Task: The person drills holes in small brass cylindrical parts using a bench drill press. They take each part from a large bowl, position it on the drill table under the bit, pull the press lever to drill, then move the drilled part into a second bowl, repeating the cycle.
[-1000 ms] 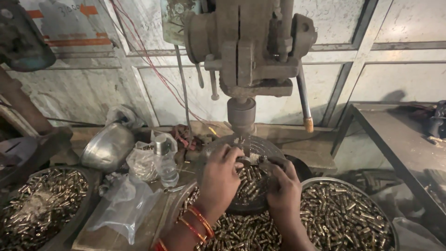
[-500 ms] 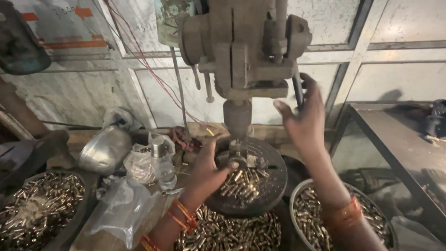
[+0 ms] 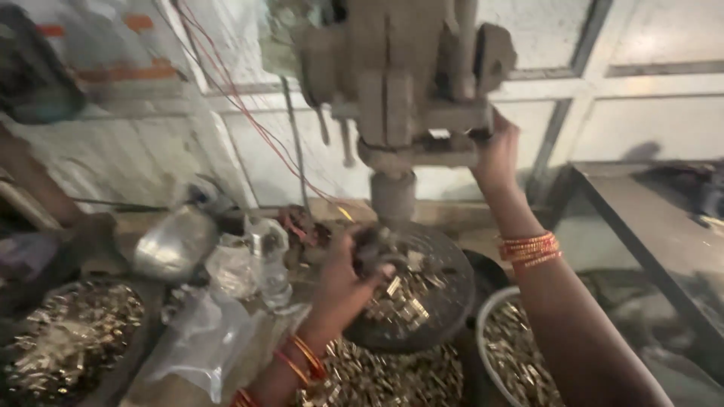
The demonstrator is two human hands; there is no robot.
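At the bottom edge, around 6 o'clock, a heap of small brass parts is seen, with a light-rimmed round basin of the same parts at 5 o'clock. At 8 o'clock a dark tray filled with more brass pieces is placed, and a crumpled clear plastic bag lies just beside it on the bench.

The left hand, wrist ringed with orange bangles, is raised from 6 o'clock toward the centre and is closed over the near edge of the round dark work plate. Its fingers are curled together around a small dark piece, which is too blurred for its kind to be told. Loose brass pieces are scattered on the plate right beside this hand.

A clear plastic bottle stands at 9 o'clock of the plate, with a shiny metal vessel lying tilted further left.

The right hand, bangles on its forearm, is lifted to 1 o'clock and is wrapped around a feed lever at the side of the drill press head; the fingers are closed, though the grip is partly hidden. The spindle hangs directly above the plate. Red wires run down the pale panelled wall behind. A dark metal table stands at 3 o'clock.
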